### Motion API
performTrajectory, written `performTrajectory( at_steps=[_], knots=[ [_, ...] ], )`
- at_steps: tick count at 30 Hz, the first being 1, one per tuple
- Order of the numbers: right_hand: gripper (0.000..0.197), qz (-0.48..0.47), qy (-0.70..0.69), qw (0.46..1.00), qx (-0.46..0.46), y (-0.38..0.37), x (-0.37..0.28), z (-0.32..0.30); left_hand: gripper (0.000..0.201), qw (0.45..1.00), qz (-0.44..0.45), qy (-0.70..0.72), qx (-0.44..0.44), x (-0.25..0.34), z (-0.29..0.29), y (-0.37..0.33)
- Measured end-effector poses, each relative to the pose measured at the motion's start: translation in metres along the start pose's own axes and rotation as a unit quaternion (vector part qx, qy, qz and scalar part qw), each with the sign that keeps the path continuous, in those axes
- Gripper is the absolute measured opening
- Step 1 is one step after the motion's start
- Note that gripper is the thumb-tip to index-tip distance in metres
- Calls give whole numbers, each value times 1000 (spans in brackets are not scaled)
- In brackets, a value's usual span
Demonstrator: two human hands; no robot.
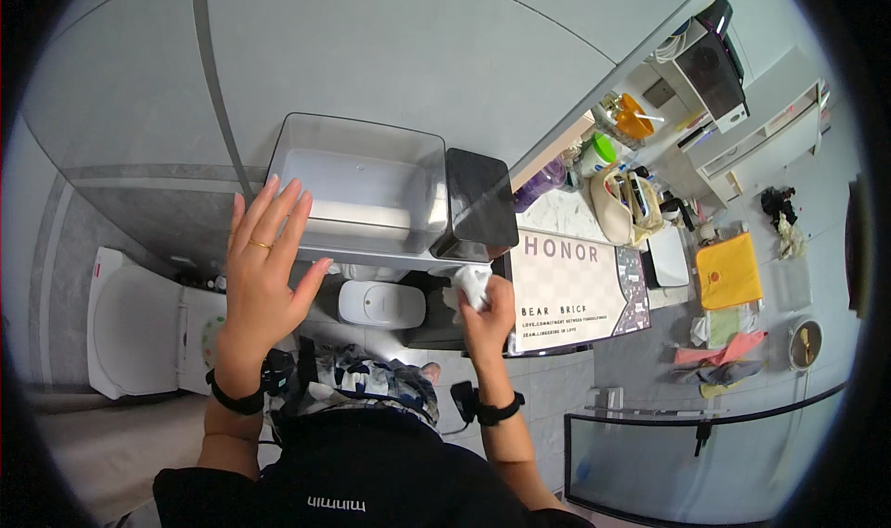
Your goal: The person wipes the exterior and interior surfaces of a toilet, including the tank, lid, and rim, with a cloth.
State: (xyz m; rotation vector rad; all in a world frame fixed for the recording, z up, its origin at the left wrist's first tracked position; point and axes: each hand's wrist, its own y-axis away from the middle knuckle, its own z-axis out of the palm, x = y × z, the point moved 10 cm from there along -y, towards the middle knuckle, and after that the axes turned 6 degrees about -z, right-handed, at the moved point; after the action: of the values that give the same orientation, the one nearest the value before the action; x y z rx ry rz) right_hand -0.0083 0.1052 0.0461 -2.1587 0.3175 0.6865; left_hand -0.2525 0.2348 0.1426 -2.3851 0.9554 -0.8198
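My right hand is closed around a crumpled white tissue or cloth, just below the front edge of a narrow grey ledge. Fingers stretched out and apart, my left hand holds nothing; its fingertips overlap the left side of a see-through grey plastic bin, and I cannot tell whether they touch it. The bin stands on the ledge against the wall, with nothing visible inside. Right beside it is a dark, glossy box-shaped container.
A white lidded bin stands below the ledge, and a white toilet at the left. To the right, a counter carries a printed mat, a cream basket of small items and a purple bottle. A glass panel lies lower right.
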Motion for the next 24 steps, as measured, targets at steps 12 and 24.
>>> performTrajectory(
  at_steps=[12, 24],
  knots=[
    [37, -108, -81, 986, -95, 10, -86, 73, 59, 1000, -7, 4, -8, -4, 1, -1],
    [32, -83, 58, 995, -14, 15, -31, 30, 57, 999, -8, 43, 0, 1, -3, -3]
  ],
)
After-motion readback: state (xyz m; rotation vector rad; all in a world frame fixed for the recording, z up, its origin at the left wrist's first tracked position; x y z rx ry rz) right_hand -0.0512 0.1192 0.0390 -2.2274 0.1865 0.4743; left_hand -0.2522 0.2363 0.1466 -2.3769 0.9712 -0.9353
